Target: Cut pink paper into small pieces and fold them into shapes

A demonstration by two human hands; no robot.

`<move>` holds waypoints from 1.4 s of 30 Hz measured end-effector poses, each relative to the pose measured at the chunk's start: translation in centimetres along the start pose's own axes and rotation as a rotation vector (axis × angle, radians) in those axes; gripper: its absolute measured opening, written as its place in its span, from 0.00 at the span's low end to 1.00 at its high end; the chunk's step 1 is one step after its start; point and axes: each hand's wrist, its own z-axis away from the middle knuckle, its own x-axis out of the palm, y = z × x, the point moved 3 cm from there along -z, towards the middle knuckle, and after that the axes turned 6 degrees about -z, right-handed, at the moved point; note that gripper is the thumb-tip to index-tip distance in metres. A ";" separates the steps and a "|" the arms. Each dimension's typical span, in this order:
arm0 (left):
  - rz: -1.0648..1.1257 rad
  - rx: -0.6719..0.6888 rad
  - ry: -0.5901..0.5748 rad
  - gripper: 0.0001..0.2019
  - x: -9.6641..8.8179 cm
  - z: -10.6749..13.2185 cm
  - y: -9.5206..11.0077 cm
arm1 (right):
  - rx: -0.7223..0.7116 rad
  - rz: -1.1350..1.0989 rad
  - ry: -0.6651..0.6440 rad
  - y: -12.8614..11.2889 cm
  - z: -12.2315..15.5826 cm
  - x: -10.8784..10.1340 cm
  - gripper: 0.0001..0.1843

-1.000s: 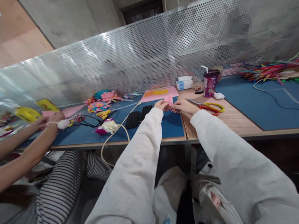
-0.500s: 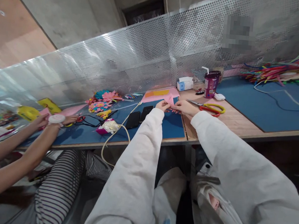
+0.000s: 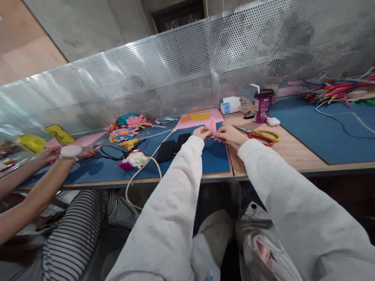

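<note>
My left hand and my right hand meet over the blue mat, both pinched on a small folded piece of pink paper between them. Both arms are stretched far forward in light grey sleeves. A larger pink sheet with an orange strip lies just behind the hands. Scissors with yellow and red handles rest on the wooden table right of my right hand.
Two dark phones, a white cable and paper flowers lie to the left. A purple cup with straw and a tissue box stand behind. A co-worker's arms work at far left. A perforated metal screen backs the table.
My hands stay on the pink paper with only small finger shifts. The co-worker's hands at the left have moved slightly.
</note>
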 end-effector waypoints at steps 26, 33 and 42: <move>-0.102 0.041 0.045 0.10 -0.4 0.2 0.2 | -0.022 0.165 -0.004 -0.5 0.1 -0.1 0.12; -0.179 0.089 0.034 0.08 -0.4 0.6 0.6 | -0.098 0.260 0.024 -0.9 0.3 -0.5 0.20; -0.177 0.102 -0.006 0.10 -0.5 0.7 0.6 | -0.084 0.222 0.045 -0.9 0.3 -0.8 0.23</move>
